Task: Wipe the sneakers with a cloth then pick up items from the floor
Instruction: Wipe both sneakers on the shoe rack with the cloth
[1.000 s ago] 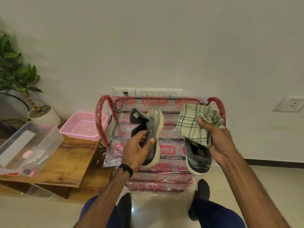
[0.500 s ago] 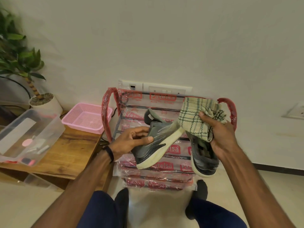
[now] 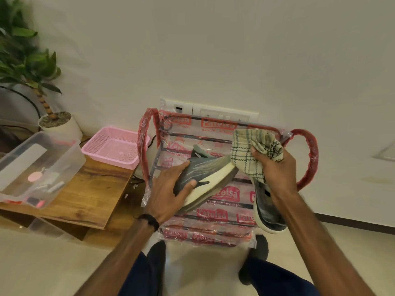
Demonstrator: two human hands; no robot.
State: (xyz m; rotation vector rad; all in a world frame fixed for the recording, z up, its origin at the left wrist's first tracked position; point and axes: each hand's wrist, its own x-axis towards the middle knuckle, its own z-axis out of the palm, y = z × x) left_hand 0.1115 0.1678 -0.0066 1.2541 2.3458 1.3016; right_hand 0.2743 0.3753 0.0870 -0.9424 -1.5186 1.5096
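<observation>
Centre frame, the left hand (image 3: 168,195) has its grip wrapped round a grey sneaker (image 3: 205,178), tilted with its white sole facing lower right. The right hand (image 3: 275,169) clutches a checked cloth (image 3: 252,154), bunched and touching the sneaker's toe. A second sneaker (image 3: 267,212) lies on the plastic-wrapped shoe rack (image 3: 213,231) just below that hand. At left, a pink basket (image 3: 115,148) and clear tub (image 3: 40,165) sit on the wooden tabletop (image 3: 94,193).
</observation>
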